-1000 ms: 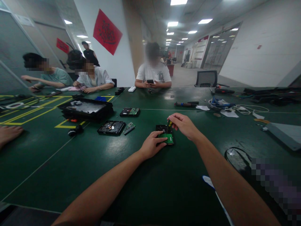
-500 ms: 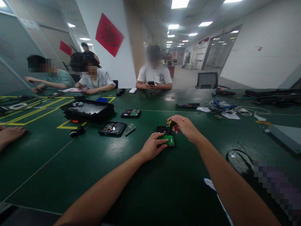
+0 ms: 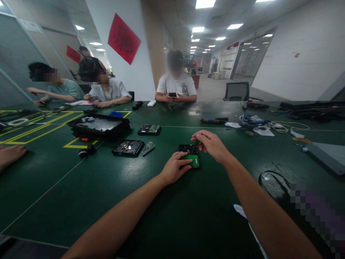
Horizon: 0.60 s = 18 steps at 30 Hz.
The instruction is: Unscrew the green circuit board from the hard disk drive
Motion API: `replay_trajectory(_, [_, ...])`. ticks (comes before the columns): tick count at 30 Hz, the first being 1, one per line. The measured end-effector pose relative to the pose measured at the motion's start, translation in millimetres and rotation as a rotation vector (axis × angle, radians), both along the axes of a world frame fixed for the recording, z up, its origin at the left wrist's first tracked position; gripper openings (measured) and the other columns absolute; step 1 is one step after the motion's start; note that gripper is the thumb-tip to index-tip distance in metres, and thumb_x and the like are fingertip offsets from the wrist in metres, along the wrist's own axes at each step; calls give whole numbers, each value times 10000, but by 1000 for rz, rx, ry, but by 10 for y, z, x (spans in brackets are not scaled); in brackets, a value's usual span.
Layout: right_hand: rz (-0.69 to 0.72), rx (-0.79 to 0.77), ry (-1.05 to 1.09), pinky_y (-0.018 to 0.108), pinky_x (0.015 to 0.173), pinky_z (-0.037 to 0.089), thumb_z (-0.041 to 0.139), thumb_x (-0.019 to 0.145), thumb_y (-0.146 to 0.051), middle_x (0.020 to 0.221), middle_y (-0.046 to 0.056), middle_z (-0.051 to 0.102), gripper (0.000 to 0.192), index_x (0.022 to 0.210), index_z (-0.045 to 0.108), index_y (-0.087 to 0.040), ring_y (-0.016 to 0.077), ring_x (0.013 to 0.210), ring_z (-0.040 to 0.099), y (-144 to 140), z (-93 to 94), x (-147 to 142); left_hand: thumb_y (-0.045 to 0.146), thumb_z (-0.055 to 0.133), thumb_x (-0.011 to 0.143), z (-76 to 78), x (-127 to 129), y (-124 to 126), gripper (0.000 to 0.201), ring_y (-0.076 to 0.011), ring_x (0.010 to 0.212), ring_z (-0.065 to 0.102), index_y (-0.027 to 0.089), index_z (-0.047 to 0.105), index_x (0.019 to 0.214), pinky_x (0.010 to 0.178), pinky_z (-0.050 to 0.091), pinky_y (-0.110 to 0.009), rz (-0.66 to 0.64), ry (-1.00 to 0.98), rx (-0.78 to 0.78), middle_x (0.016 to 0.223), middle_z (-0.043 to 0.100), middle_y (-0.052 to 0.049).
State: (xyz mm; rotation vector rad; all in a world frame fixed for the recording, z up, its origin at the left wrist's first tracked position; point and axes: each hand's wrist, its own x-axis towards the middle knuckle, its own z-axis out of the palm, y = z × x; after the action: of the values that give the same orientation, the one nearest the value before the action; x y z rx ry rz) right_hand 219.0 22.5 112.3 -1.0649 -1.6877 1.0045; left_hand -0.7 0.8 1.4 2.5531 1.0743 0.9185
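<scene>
Green table (image 3: pixel 81 201) carries a drive (image 3: pixel 189 154), pinned flat by the left hand (image 3: pixel 174 169) so a screwdriver (image 3: pixel 196 146), pinched upright by the right hand (image 3: pixel 211 144), can bear down.

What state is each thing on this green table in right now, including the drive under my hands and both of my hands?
Hard drive: flat on the table, green circuit board facing up.
Left hand: pressing on the drive's near edge.
Right hand: gripping a screwdriver, tip down on the drive.
Second drive: lid off, insides exposed.
Loose circuit board: lying beside the second drive.
Black tray: resting flat.
</scene>
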Motion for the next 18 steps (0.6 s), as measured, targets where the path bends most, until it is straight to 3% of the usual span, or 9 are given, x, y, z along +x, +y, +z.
replay_trajectory(6, [-25, -43, 9, 244, 487, 453, 546, 980, -529, 1012, 76, 740, 368, 1014, 711, -203, 114, 592, 586, 14, 4, 10, 370, 680, 966, 6, 0, -8, 326, -317, 1353, 505, 302, 734, 1280, 1124, 459, -571, -7, -11, 6, 1419, 607, -102])
replay_trajectory(10, [-14, -83, 52, 264, 528, 506, 533, 984, -465, 991, 88, 722, 332, 1024, 709, -186, 133, 623, 624, 13, 5, -1, 368, 683, 963, 0, 1, -5, 332, -316, 1351, 509, 296, 734, 1283, 1125, 460, -564, -3, -6, 9, 1419, 604, -108])
replay_trajectory(14, [-15, -31, -3, 255, 511, 450, 558, 966, -469, 962, 64, 717, 324, 1036, 731, -204, 133, 628, 597, 0, 23, 3, 375, 687, 961, -20, 0, 7, 328, -313, 1350, 510, 297, 737, 1275, 1129, 457, -560, -5, -10, 14, 1421, 603, -104])
replay_trajectory(18, [-55, 21, -66, 253, 523, 409, 641, 913, -515, 794, 24, 673, 324, 926, 723, -202, 137, 624, 561, -7, 25, 10, 374, 680, 966, -19, -4, 7, 320, -312, 1354, 506, 284, 744, 1266, 1132, 455, -557, -3, -4, 14, 1419, 604, -110])
